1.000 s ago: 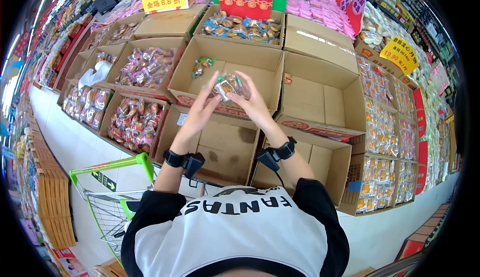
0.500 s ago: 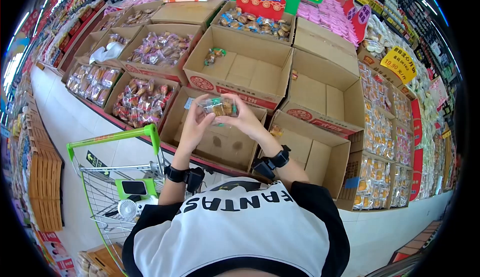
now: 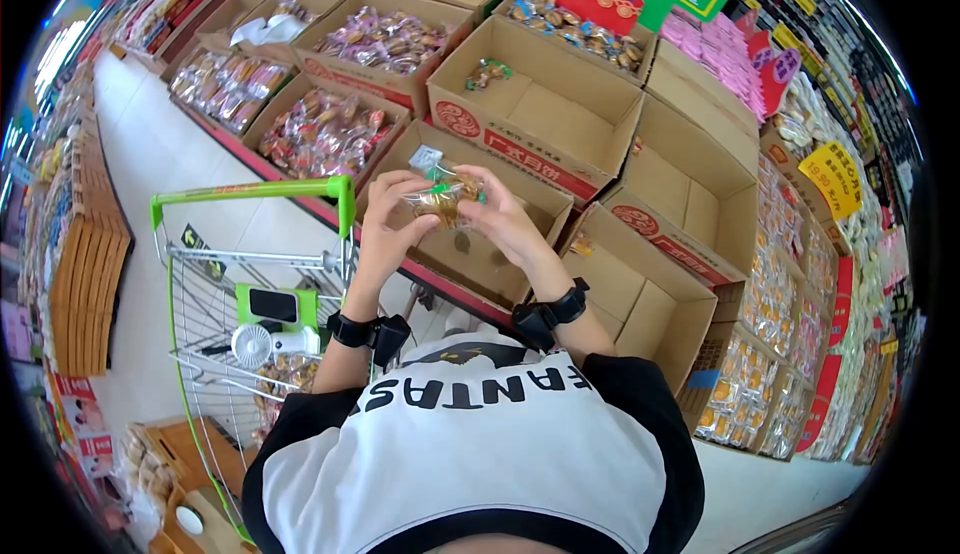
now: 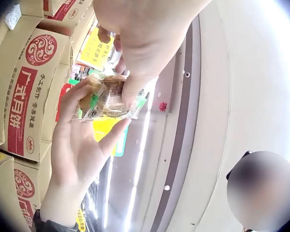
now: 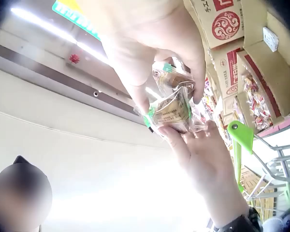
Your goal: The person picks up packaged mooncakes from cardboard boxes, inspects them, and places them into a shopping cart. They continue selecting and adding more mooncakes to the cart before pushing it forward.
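Two clear-wrapped mooncakes (image 3: 440, 202) with green print are held close together over a cardboard box. My left hand (image 3: 392, 216) grips one packet between thumb and fingers. Beside it, my right hand (image 3: 508, 222) pinches the other packet. In the right wrist view, the lower wrapped mooncake (image 5: 170, 112) sits at the left hand's fingertips, and the upper packet (image 5: 174, 79) lies between the right thumb and fingers. Beneath the hands is an open cardboard box (image 3: 505, 269) with a small white card in its far corner.
A green-handled shopping cart (image 3: 255, 192) stands at the left, carrying a phone (image 3: 273, 304), a small white fan (image 3: 252, 345) and some packets. Ahead, a mooncake box (image 3: 560, 119) holds a few green packets (image 3: 488, 75). Boxes of wrapped snacks (image 3: 325, 132) flank the hands.
Both hands have drawn the wrapped mooncakes back from over the farther box to over the nearer one. The head view has turned left, bringing more of the cart into sight.
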`<action>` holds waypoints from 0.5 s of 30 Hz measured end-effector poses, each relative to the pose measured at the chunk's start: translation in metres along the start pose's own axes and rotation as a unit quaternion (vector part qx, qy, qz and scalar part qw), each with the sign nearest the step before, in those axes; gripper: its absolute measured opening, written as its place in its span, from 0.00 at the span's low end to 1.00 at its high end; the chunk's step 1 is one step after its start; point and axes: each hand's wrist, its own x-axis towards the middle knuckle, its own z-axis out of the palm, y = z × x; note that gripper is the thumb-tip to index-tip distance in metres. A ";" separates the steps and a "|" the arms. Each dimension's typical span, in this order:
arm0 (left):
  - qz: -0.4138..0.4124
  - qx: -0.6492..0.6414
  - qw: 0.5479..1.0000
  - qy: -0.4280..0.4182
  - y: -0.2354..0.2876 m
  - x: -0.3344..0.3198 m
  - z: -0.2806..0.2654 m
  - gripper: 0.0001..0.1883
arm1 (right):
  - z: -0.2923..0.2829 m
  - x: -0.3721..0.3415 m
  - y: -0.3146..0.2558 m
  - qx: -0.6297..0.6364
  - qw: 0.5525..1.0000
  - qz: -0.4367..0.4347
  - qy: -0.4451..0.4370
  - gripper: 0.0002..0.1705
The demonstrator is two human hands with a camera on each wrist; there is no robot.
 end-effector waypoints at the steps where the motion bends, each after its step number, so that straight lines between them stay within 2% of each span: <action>1: -0.004 0.004 1.000 0.008 0.003 -0.004 -0.003 0.20 | 0.001 0.003 0.003 0.001 1.000 0.005 -0.008 0.24; 3: 0.011 -0.137 0.990 0.027 0.013 -0.013 -0.012 0.18 | 0.005 0.012 0.011 0.144 0.988 0.035 -0.032 0.21; 5: 0.004 -0.116 0.992 0.040 0.009 -0.022 -0.022 0.17 | 0.011 0.015 0.011 0.151 0.987 0.034 -0.052 0.19; 7: 0.064 -0.101 0.991 0.053 0.014 -0.027 -0.030 0.17 | 0.017 0.017 0.009 0.175 0.982 0.044 -0.054 0.19; 8: 0.030 -0.120 0.990 0.074 0.020 -0.032 -0.032 0.16 | 0.019 0.019 0.011 0.175 0.981 0.049 -0.060 0.19; 11: 0.055 -0.107 0.984 0.129 0.037 -0.040 -0.039 0.16 | 0.027 0.024 0.017 0.207 0.973 0.061 -0.083 0.20; 13: 0.066 -0.064 0.985 0.148 0.045 -0.044 -0.044 0.17 | 0.035 0.024 0.018 0.132 0.988 0.025 -0.082 0.22; 15: 0.124 0.028 0.980 0.154 0.046 -0.048 -0.049 0.19 | 0.040 0.022 0.016 0.104 0.991 0.023 -0.085 0.24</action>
